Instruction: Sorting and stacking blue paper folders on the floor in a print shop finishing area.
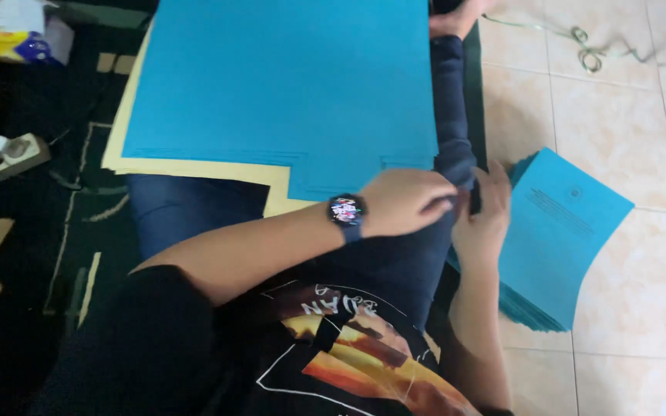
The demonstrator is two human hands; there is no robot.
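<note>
Our shirt point(348, 347) fills the foreground; above it our left hand point(406, 202), fingers curled, and right hand point(487, 223) meet at the knee, seemingly pinching something we cannot tell. Blue sheets point(287, 85) rest across our lap for support; a blue stack point(560, 223) lies beside us on the floor point(626, 92).

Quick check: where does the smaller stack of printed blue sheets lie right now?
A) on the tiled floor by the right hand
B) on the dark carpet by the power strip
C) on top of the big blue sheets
A: the stack of printed blue sheets lies on the tiled floor, with the right hand at its edge.
</note>
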